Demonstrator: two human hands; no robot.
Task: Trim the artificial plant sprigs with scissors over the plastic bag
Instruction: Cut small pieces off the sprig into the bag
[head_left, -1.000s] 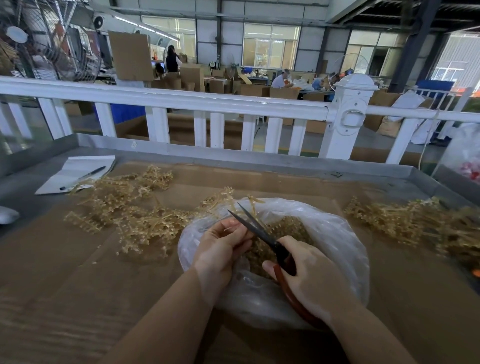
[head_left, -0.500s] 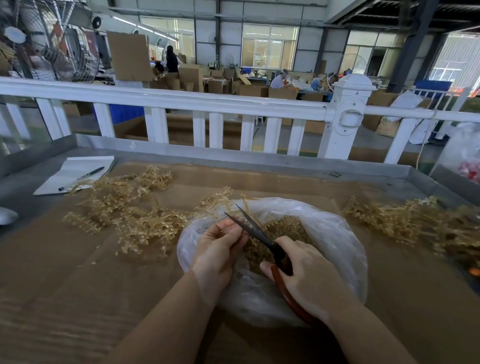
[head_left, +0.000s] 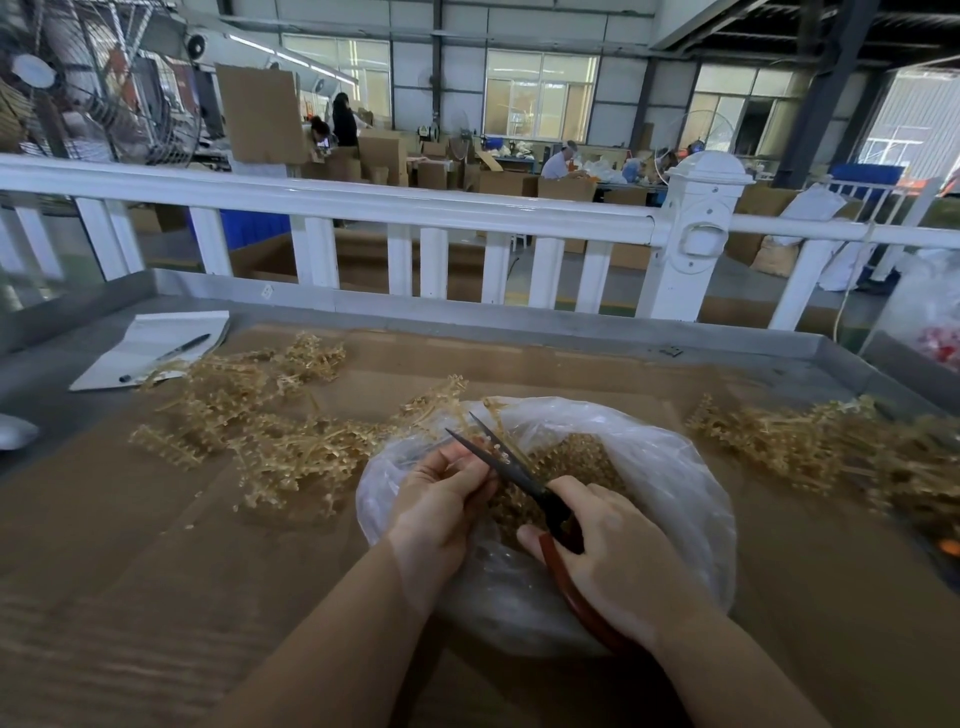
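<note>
A clear plastic bag (head_left: 670, 483) lies open on the cardboard-covered table, partly filled with tan trimmed bits (head_left: 582, 457). My right hand (head_left: 613, 561) grips red-handled scissors (head_left: 514, 470), whose dark blades are parted and point up-left over the bag. My left hand (head_left: 441, 499) pinches a thin tan sprig (head_left: 493, 447) between the blades at the bag's left rim. The sprig is mostly hidden by my fingers.
A heap of tan sprigs (head_left: 260, 415) lies left of the bag, another heap (head_left: 831, 447) to the right. A notepad with a pen (head_left: 156, 348) sits at the far left. A white fence (head_left: 415, 218) runs behind the metal-edged table (head_left: 571, 325).
Both hands stay over the bag. The scissor blades remain parted and have shifted slightly along the sprig held by my left hand.
</note>
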